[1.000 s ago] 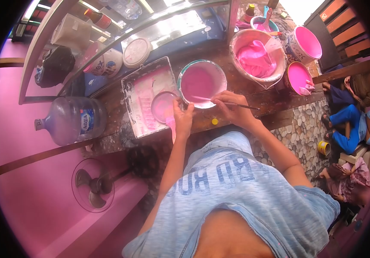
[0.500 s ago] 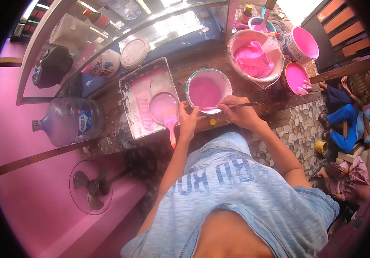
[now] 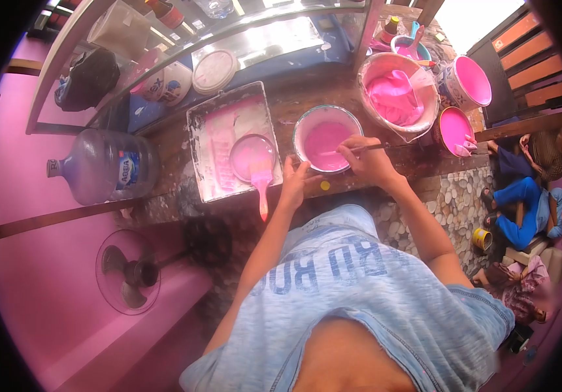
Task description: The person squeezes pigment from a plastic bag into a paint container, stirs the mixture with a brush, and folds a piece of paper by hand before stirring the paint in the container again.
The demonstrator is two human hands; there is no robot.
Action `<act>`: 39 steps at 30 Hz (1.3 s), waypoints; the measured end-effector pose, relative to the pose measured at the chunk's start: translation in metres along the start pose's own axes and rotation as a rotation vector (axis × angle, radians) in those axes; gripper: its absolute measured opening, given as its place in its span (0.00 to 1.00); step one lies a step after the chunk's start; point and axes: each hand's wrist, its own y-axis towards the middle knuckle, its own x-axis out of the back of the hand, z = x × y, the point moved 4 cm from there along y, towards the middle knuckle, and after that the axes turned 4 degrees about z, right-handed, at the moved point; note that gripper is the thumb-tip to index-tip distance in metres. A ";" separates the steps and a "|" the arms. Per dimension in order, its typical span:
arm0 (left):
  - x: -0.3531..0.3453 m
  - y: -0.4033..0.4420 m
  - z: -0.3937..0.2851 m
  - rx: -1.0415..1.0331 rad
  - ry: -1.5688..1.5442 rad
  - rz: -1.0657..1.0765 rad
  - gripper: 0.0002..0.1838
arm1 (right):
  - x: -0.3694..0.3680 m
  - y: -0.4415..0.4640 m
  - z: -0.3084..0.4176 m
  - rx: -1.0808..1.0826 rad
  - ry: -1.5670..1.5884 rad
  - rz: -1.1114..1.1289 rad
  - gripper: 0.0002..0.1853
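Observation:
A white bucket (image 3: 302,127) with pink paint (image 3: 323,140) in it stands on the wooden table in front of me. My left hand (image 3: 294,183) is closed at the near left of its rim, thumb and fingers on the edge. Over the right side of the opening, my right hand (image 3: 370,163) pinches a thin dark stick (image 3: 367,147), its lower end pointing into the bucket. Whether that end touches the paint I cannot tell. To the left, a wide paintbrush (image 3: 263,189) with pink bristles rests across a round paint container (image 3: 249,147) in a paint-smeared tray (image 3: 197,147).
A large bucket (image 3: 427,98) with pink-stained contents stands at the right, beside two more pink paint containers. A clear water jug (image 3: 98,166) lies at left, near a fan (image 3: 134,273). Behind the table is a glass-fronted cabinet. Several people sit at far right.
My right hand has moved inward over the bucket, and the stick has swung with it, now dipping toward the paint. My left hand stays at the rim. The view has shifted slightly.

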 end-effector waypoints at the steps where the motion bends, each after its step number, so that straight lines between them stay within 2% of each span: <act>1: 0.001 0.002 0.001 -0.016 -0.004 -0.006 0.22 | 0.003 -0.001 0.004 -0.042 -0.055 0.068 0.05; 2: 0.002 0.001 0.004 -0.028 -0.009 -0.014 0.23 | 0.005 -0.002 0.004 -0.086 -0.110 0.139 0.05; 4: 0.001 0.001 0.005 -0.040 0.009 -0.035 0.22 | 0.014 0.001 -0.003 -0.111 -0.108 0.011 0.06; 6: -0.002 0.001 0.005 -0.040 0.009 -0.059 0.22 | 0.024 0.008 0.004 -0.048 -0.188 -0.046 0.06; 9: -0.008 0.005 0.006 -0.053 -0.033 -0.087 0.22 | 0.012 0.017 -0.012 0.039 -0.047 -0.081 0.06; 10: -0.007 0.007 0.007 -0.078 -0.047 -0.087 0.23 | 0.005 0.017 -0.014 -0.025 -0.022 -0.022 0.06; 12: -0.004 0.012 0.005 -0.115 -0.051 -0.098 0.24 | -0.002 0.016 -0.012 0.022 -0.028 0.005 0.06; 14: 0.001 0.011 0.005 -0.136 -0.041 -0.129 0.25 | 0.007 0.017 -0.010 -0.038 -0.138 -0.025 0.07; 17: 0.006 0.005 0.008 -0.125 0.042 -0.135 0.29 | 0.025 0.021 -0.026 -0.045 -0.196 -0.084 0.09; 19: 0.003 -0.011 0.007 -0.007 0.064 -0.169 0.33 | 0.030 0.027 -0.021 -0.017 -0.223 -0.046 0.11; 20: 0.004 -0.022 0.005 0.062 0.047 -0.171 0.34 | 0.027 0.028 -0.023 -0.068 -0.092 -0.015 0.10; 21: 0.010 -0.031 0.006 0.062 0.082 -0.141 0.34 | 0.027 0.028 -0.034 -0.093 -0.065 0.082 0.10; 22: 0.016 -0.041 0.006 0.071 0.119 -0.107 0.34 | 0.025 0.026 -0.034 -0.101 0.002 0.088 0.11; 23: 0.023 -0.055 -0.002 0.069 0.185 -0.056 0.31 | 0.030 0.020 -0.050 -0.193 -0.077 0.099 0.16; 24: 0.031 -0.069 -0.008 -0.014 0.156 -0.060 0.20 | 0.035 0.013 -0.064 -0.144 -0.186 0.105 0.17; 25: 0.043 -0.081 -0.014 -0.076 0.153 -0.113 0.16 | 0.040 0.004 -0.074 -0.286 -0.193 0.249 0.19; 26: 0.055 -0.092 -0.019 -0.132 0.156 -0.158 0.13 | 0.046 -0.006 -0.081 -0.314 -0.240 0.415 0.14; 28: 0.083 -0.120 -0.036 -0.199 0.206 -0.321 0.11 | 0.052 -0.032 -0.085 -0.594 -0.282 0.836 0.08; 30: 0.119 -0.143 -0.040 -0.263 0.071 -0.480 0.12 | 0.042 -0.046 -0.056 -0.566 -0.319 0.958 0.08; 31: 0.136 -0.155 -0.042 -0.281 -0.009 -0.567 0.14 | 0.037 -0.052 -0.066 -0.563 -0.302 1.065 0.10; 32: 0.150 -0.167 -0.043 -0.289 -0.089 -0.648 0.16 | 0.026 -0.051 -0.032 -0.498 -0.421 1.099 0.11; 34: 0.182 -0.182 -0.047 -0.320 -0.125 -0.716 0.19 | 0.007 -0.049 0.003 -0.561 -0.314 1.064 0.11; 38: 0.244 -0.186 -0.050 -0.119 0.038 -1.044 0.24 | -0.026 -0.036 0.023 -0.522 -0.159 1.140 0.12; 39: 0.265 -0.180 -0.047 -0.111 0.112 -1.073 0.29 | -0.035 -0.032 0.031 -0.506 -0.133 1.148 0.12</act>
